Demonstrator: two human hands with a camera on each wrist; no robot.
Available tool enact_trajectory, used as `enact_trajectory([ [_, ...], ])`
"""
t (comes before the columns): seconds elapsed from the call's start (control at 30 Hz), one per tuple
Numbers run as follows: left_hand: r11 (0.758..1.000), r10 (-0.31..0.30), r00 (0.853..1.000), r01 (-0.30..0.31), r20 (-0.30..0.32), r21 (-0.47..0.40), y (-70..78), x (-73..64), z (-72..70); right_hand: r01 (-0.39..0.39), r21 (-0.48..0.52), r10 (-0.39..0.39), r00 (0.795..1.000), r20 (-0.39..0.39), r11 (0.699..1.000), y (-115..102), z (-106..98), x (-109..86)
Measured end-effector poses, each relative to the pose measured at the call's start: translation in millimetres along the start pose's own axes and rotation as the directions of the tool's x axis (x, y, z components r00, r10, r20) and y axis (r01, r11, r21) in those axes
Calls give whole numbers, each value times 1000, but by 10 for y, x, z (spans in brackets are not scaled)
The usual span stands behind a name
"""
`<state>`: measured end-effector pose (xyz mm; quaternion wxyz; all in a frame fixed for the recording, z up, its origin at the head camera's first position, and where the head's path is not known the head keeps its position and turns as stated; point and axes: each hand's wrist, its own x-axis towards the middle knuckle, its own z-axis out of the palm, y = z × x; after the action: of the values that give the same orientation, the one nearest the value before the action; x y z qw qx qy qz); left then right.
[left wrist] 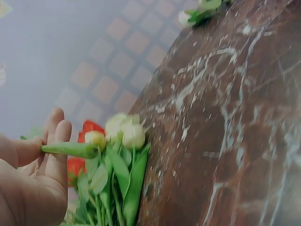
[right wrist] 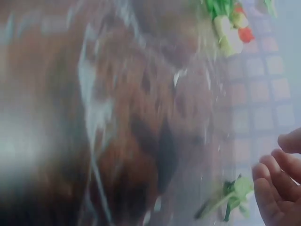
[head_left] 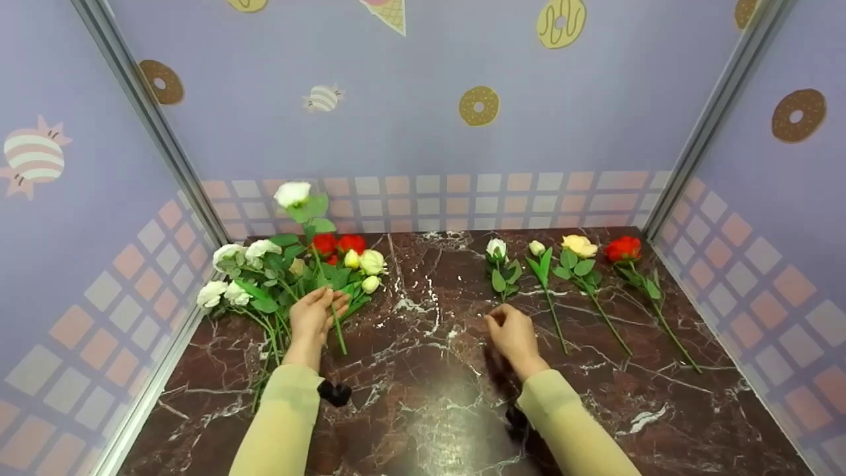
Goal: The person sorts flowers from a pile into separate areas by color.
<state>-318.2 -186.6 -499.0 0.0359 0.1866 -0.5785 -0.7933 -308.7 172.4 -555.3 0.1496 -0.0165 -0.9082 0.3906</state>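
My left hand (head_left: 314,317) pinches the green stem (left wrist: 70,149) of a white rose (head_left: 293,194) between thumb and fingers. The rose is raised, its bloom up in front of the back wall and its stem end slanting down past the palm. Behind that hand lies a pile of flowers: white blooms (head_left: 228,258), red roses (head_left: 351,244) and pale yellow-green blooms (head_left: 373,262). My right hand (head_left: 515,336) is low over the table, fingers loosely bent, thumb apart from them, just below another white rose (head_left: 496,250) lying there. Nothing shows between its fingers (right wrist: 270,172).
Right of that rose lie a white tulip bud (head_left: 537,248), a yellow rose (head_left: 579,246) and a red rose (head_left: 623,249), spaced apart in a row. The dark marble table (head_left: 429,396) has patterned panels on its left, back and right sides.
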Motion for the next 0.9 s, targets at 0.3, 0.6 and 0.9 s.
enact_trajectory([
  [0.3, 996, 66, 994, -60, 85, -69, -110, -156, 410, 18, 154, -35, 993, 111, 988, -208, 119, -157],
  [0.6, 991, 87, 977, -65, 195, -117, -296, -381, 806, -39, 396, -85, 953, 290, 917, -395, 189, -307],
  [0.9, 994, 85, 953, -60, 291, -96, -551, -549, 1134, -280, 581, -32, 883, 468, 764, -638, 234, -521],
])
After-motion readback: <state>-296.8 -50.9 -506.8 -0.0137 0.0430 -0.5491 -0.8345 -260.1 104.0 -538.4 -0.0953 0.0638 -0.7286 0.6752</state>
